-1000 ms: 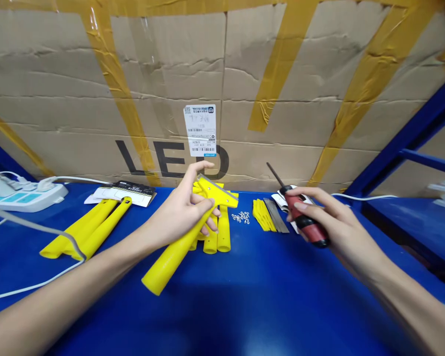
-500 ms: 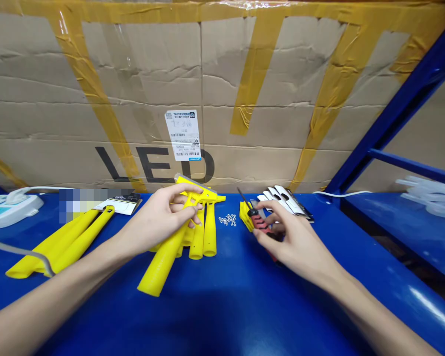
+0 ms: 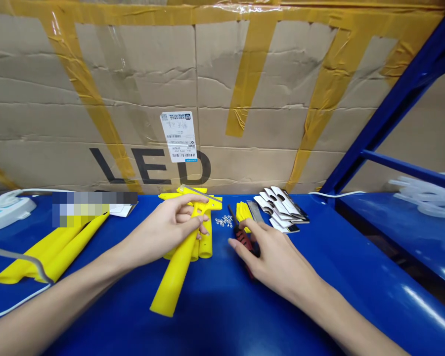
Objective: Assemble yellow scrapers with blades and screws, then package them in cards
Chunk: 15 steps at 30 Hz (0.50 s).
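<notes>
A yellow scraper (image 3: pixel 176 269) with a hollow handle and a thin grey blade strip along its head is in my left hand (image 3: pixel 170 222), the fingers closed round its neck. Its handle slants down toward me. My right hand (image 3: pixel 278 252) is loosely closed on a screwdriver (image 3: pixel 244 239) with a red and black grip, its shaft pointing away from me, low over the table. Between the hands lies a small pile of screws or nuts (image 3: pixel 224 221), too small to tell which. More yellow handles (image 3: pixel 206 242) lie behind the held scraper, partly hidden.
Small yellow pieces (image 3: pixel 243 211) and white-and-black cards (image 3: pixel 282 207) lie beyond my right hand. Yellow handles (image 3: pixel 52 247) and a white power strip (image 3: pixel 7 212) are at the left. A large cardboard box (image 3: pixel 222 74) backs the blue table (image 3: pixel 207 326); a blue metal frame (image 3: pixel 389 118) stands right.
My right hand has come left and lower with the screwdriver, uncovering more of the cards. The scraper has turned a little more upright, its handle end shifting right. The view has shifted slightly.
</notes>
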Motion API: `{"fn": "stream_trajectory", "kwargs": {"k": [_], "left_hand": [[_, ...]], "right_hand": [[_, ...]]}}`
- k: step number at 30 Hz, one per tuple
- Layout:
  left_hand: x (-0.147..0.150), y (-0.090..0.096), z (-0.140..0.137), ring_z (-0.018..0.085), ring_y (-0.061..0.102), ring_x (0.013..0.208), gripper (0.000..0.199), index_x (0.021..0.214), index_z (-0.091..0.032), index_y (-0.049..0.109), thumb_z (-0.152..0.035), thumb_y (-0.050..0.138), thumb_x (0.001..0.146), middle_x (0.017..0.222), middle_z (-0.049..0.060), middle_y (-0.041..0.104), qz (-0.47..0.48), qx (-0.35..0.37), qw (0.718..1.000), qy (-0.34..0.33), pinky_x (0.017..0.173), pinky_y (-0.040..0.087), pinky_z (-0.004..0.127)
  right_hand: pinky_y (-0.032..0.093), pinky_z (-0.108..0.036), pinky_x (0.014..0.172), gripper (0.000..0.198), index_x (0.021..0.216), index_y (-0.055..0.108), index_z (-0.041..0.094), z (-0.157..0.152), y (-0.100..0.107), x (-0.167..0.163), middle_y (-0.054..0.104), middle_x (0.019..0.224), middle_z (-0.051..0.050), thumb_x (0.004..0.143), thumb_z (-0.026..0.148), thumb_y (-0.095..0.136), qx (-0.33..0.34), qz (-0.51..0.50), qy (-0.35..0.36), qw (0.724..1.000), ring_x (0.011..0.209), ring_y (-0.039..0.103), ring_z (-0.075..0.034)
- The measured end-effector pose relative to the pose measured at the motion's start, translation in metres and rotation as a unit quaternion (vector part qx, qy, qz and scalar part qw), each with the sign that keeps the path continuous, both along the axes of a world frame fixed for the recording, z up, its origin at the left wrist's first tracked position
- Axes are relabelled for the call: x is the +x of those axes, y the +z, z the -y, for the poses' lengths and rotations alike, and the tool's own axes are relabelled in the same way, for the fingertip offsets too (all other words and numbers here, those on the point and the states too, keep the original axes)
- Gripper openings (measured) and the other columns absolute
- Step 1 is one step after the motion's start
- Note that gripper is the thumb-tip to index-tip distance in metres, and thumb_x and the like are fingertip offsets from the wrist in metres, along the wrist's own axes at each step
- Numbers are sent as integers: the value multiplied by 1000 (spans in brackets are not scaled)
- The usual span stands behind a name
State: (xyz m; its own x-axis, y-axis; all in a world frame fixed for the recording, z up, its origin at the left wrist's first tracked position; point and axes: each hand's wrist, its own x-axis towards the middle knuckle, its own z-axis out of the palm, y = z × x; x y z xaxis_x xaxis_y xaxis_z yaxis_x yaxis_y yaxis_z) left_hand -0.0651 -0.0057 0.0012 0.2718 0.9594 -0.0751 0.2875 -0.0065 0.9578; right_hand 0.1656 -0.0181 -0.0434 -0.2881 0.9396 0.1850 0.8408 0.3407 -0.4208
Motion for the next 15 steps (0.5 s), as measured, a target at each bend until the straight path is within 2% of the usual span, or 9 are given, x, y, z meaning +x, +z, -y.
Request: {"fn": "stream_trajectory", "kwargs": {"k": [3,5,7,9,11,13,15], "left_hand": [[7,-2,0,20,71,80,51,133,-17,51,-40,66,89,86,5,73,10,-5,1000,-14,78,56,36],[14,-3,-1,20,71,83,49,133,-17,51,-37,65,90,87,5,73,5,-3,1000,-18,79,56,36],[22,-5,-2,21,72,82,48,132,-17,51,-35,64,89,86,6,73,-4,-8,1000,-23,78,56,36],[29,-5,-4,21,72,79,48,132,-17,51,-34,64,89,85,6,73,-8,-14,999,-33,76,57,36],[37,-5,-6,21,73,80,49,133,-17,52,-35,63,88,87,5,72,-13,-11,999,-43,77,56,36],[43,-5,-8,22,73,84,50,135,-18,52,-34,63,88,88,5,72,-20,-2,998,-54,78,56,36],[48,-4,-11,23,73,88,51,135,-20,53,-34,63,88,88,5,72,-21,7,998,-64,77,56,35]], "right_hand": [[39,-31,60,25,89,58,23,-10,7,16,69,76,-4,100,41,44,51,4,-53,997,66,65,-22],[39,-30,61,8,92,59,24,-18,8,30,71,78,-3,93,26,51,92,2,-89,992,66,65,-21],[40,-30,63,10,90,61,24,-25,9,44,73,81,-3,86,18,55,87,17,-86,992,69,67,-21],[41,-29,63,10,86,63,24,-30,9,54,73,79,-2,84,16,56,80,19,-85,993,69,67,-21],[42,-30,64,9,85,65,23,-34,10,62,73,79,-3,85,19,56,114,13,-110,987,70,66,-22],[44,-32,69,13,93,67,22,-38,11,70,74,85,-7,86,23,57,167,17,-139,976,79,67,-25],[46,-35,77,26,109,68,19,-42,10,77,75,101,-11,85,25,58,179,33,-137,974,94,68,-29]]}}
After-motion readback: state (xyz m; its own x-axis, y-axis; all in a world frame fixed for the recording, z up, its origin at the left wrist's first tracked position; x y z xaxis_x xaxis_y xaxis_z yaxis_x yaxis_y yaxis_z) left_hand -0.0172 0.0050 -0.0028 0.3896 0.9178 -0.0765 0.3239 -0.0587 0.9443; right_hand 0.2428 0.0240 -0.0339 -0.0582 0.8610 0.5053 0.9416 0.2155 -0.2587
